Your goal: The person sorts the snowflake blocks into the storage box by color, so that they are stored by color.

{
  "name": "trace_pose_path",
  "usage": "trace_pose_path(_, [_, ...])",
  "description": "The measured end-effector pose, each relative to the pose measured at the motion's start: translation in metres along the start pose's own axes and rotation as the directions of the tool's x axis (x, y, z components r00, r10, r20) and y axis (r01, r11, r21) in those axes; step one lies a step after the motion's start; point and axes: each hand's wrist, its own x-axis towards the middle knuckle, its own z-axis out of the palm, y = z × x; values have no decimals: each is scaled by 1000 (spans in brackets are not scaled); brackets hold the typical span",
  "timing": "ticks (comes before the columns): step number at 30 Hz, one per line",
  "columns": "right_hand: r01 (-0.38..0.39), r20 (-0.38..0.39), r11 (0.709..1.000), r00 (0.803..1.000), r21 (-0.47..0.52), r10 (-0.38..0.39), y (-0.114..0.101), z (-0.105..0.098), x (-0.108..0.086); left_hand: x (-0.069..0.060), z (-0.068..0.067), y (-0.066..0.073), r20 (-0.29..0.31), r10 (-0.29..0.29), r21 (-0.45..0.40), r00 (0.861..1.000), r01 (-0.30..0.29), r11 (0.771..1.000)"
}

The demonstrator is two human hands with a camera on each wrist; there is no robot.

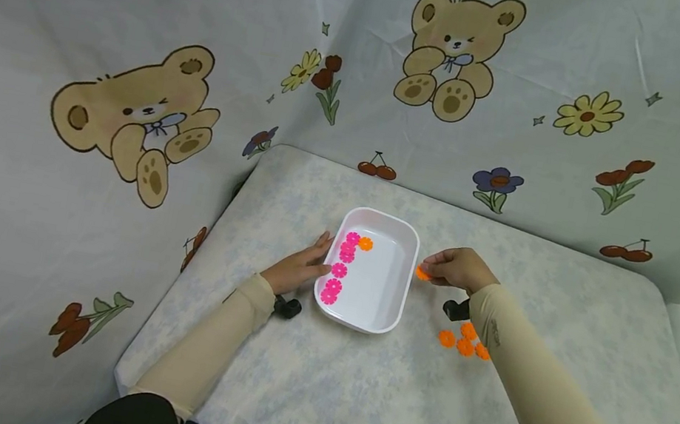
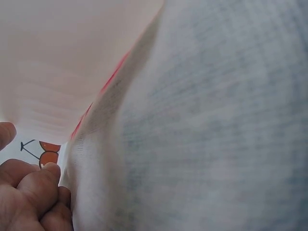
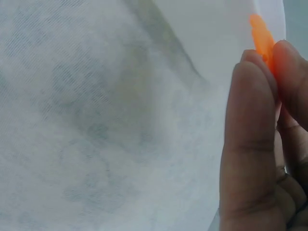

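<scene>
A white rectangular tray (image 1: pixel 379 278) holds a column of several pink flower-shaped pieces (image 1: pixel 339 270) along its left side. One orange flower piece (image 1: pixel 365 243) lies beside the top pink one. At the tray's left wall rests my left hand (image 1: pixel 298 267), fingers extended and thumb over the rim. Just outside the right wall, my right hand (image 1: pixel 460 269) pinches another orange flower piece (image 1: pixel 422 273) between thumb and fingertips; the right wrist view shows this orange piece (image 3: pixel 262 41) edge-on.
Several loose orange flower pieces (image 1: pixel 465 347) lie on the patterned tablecloth (image 1: pixel 310 387) near my right forearm. A hanging cloth (image 1: pixel 356 35) printed with bears and flowers stands behind and to the left of the table.
</scene>
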Motion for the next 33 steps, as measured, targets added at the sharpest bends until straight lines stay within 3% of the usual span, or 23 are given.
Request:
trace_pose_path(11, [12, 9, 1000, 1000, 1, -12, -41, 15, 8, -1, -1, 0, -6, 7, 11, 1000, -7, 1000])
trace_pose_path(18, [52, -9, 995, 999, -89, -53, -73, 44, 26, 0, 1, 0, -4, 11, 14, 1000, -11, 1000])
trace_pose_path(23, [60, -1, 985, 998, -160, -61, -93, 70, 50, -1, 1, 0, -17, 9, 0, 1000, -9, 1000])
trace_pose_path(29, [8, -20, 960, 1000, -281, -14, -97, 88, 74, 1, 1, -1, -14, -4, -34, 1000, 4, 999])
trace_pose_path(33, [18, -35, 936, 999, -352, -32, -92, 89, 73, 3, 0, -4, -14, -22, -17, 1000, 22, 1000])
